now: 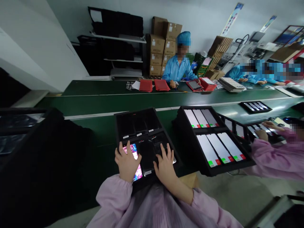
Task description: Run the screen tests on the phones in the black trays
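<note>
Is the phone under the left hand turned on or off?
On. The phone in the black tray under the left hand glows pink and blue, while the neighbouring dark phone shows nothing.

A compartmented tray [144, 133] sits at the near edge of the worktop [95, 104], directly before the seated person. Phones lie in its two rows. The left hand [127, 163] rests on the lit phone [135, 158] in the near-left compartment; the right hand [165, 164] rests on the near-right phone [163, 142]. A second tray [213, 139] stands just right of the first, with a co-worker's sleeve [273, 158] beyond it. Flat cases [154, 85] lie along the far edge, cartons [163, 47] stacked behind them.
</note>
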`<state>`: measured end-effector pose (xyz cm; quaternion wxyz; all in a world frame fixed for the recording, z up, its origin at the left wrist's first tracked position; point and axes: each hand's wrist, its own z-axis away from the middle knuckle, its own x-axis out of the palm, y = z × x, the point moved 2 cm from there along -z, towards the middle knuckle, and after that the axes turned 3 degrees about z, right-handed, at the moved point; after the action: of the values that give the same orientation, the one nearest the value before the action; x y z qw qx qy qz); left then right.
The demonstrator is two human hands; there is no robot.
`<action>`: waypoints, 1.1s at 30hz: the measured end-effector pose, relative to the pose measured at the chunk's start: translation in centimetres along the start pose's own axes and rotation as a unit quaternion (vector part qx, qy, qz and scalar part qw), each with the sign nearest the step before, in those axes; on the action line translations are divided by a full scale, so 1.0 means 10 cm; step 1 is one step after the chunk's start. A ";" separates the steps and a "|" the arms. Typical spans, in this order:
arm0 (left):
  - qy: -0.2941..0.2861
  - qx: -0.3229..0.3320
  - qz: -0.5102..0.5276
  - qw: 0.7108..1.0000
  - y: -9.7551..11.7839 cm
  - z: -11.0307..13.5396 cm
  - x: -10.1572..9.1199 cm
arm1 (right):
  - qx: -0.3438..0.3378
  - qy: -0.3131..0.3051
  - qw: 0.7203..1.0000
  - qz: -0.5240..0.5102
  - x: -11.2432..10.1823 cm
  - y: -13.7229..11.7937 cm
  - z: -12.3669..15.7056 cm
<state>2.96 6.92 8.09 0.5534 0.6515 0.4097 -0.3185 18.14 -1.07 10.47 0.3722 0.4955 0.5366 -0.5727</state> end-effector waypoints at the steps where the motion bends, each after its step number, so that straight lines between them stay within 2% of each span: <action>1: 0.002 0.000 0.000 1.000 0.00 0.00 0.00 | 0.003 -0.014 1.000 -0.003 0.00 -0.03 0.01; 7: -0.006 0.003 -0.006 1.000 -0.01 -0.02 -0.01 | 0.011 -0.057 0.998 -0.029 0.01 -0.08 -0.20; 12: -0.014 -0.009 -0.004 1.000 0.02 -0.03 -0.01 | -0.009 -0.044 0.999 -0.025 0.01 -0.05 -0.30; 18: -0.025 -0.025 -0.005 0.999 0.05 -0.04 -0.02 | -0.056 -0.083 0.995 0.006 -0.09 -0.01 -0.33; 22: -0.025 -0.032 0.010 0.999 0.06 -0.03 -0.01 | -0.086 -0.087 0.992 -0.027 -0.15 0.11 -0.35; 25: -0.025 -0.041 0.068 0.997 0.02 -0.05 -0.02 | -0.093 -0.076 0.987 -0.103 -0.20 0.30 -0.39; 28: -0.027 -0.067 0.183 0.980 -0.17 -0.11 -0.05 | -0.052 -0.016 0.979 -0.194 -0.32 0.56 -0.52; 30: -0.018 -0.113 0.257 0.960 -0.40 -0.17 -0.06 | 0.006 0.045 0.965 -0.258 -0.40 0.74 -0.67; 31: -0.010 -0.150 0.280 0.948 -0.52 -0.18 -0.04 | 0.049 0.062 0.951 -0.300 -0.43 0.82 -0.73; 33: -0.014 -0.217 0.303 0.928 -0.74 -0.19 0.02 | 0.154 0.041 0.906 -0.392 -0.40 0.92 -0.82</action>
<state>-3.58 9.20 4.80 0.7573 0.6038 0.2444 -0.0477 29.29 5.26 12.67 0.0145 0.3199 0.6077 -0.7268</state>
